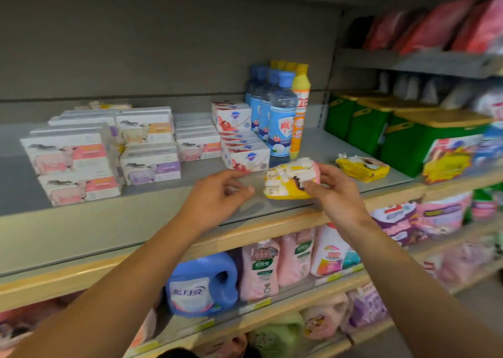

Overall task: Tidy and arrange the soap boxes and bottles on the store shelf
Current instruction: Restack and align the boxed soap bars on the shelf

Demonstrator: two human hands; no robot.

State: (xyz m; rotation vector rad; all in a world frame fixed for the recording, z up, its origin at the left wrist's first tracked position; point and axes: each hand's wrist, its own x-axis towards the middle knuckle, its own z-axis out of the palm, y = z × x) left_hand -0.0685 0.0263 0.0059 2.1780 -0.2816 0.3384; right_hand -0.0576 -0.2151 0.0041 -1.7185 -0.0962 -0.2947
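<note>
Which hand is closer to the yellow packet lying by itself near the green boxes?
The right hand. It holds another yellow pack just left of the lone yellow packet, with a stretch of bare shelf between. The left hand hovers farther left, beyond the held pack.

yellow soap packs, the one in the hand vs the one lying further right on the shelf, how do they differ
The yellow soap pack with pink end is gripped by the right hand near the shelf's front edge; the flat yellow soap pack lies untouched, further right and back. The held one looks bulkier and shows more white. Both have crinkled yellow wrappers.
</note>
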